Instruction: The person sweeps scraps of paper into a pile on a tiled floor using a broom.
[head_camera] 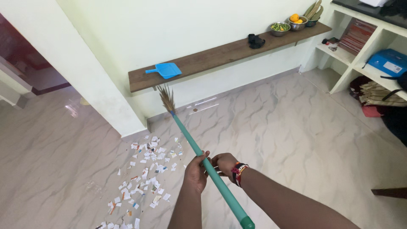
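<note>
Both my hands grip the green handle of a broom (190, 142). My left hand (196, 171) wraps the shaft from the left, and my right hand (225, 164), with a beaded band at the wrist, holds it from the right. The broom's straw head points away from me, raised near the wall below a wooden shelf. Several torn paper scraps (146, 169) lie scattered on the marble floor, left of the handle. A blue dustpan (166, 70) rests on the wooden shelf (220, 53).
The shelf also carries a dark object (256, 40) and metal bowls (280, 28) of vegetables and fruit. White shelving (360, 55) with a blue box stands at right. A wall corner (127, 123) and doorway are at left.
</note>
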